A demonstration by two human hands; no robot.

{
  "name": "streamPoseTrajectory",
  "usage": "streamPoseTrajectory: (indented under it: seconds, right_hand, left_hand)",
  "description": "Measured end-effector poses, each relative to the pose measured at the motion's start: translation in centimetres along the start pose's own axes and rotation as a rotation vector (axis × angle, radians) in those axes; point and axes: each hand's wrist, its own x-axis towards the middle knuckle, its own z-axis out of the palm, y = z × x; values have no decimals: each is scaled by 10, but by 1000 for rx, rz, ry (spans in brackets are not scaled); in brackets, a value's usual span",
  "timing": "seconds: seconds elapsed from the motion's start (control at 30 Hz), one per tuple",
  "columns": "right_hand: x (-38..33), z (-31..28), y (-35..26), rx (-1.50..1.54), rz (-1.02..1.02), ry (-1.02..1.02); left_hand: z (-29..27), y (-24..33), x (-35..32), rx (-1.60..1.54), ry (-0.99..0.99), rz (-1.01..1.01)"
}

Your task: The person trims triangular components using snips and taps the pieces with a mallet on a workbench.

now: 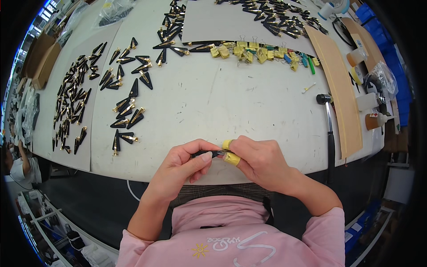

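Note:
Close to the table's front edge, my two hands meet over one small black hair clip (195, 155). My left hand (180, 167) pinches its black body between thumb and fingers. From the other side, my right hand (260, 160) grips the clip's end; yellow tape wraps the thumb and a fingertip. The fingers hide most of the clip. To the left on the table lie loose black clips with gold metal parts (129, 111), and a denser group of the same clips (73, 98) covers a pale board.
A row of yellow-wrapped binder clips (262, 53) runs along the grey board's near edge. At right lie a hammer (330, 133), a green marker (311, 66), a cotton swab (308, 88) and a long cardboard strip (340, 102). Beyond it stand bottles of amber liquid (375, 120).

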Motion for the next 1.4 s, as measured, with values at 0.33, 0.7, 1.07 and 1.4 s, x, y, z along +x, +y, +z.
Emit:
streamPoseTrajectory:
  seconds: [0.33, 0.7, 1.07, 1.4]
  right_hand:
    - [4, -6, 4, -97, -13, 36]
    - [6, 0, 5, 1026, 502, 42]
    - [15, 2, -1, 1250, 733, 18]
    - [22, -9, 7, 1371, 739, -3]
  left_hand:
    - [7, 0, 0, 74, 70, 14]
    - [13, -8, 1, 68, 59, 105]
    - [46, -39, 19, -6, 165, 445]
    - [44, -28, 24, 5, 224, 358]
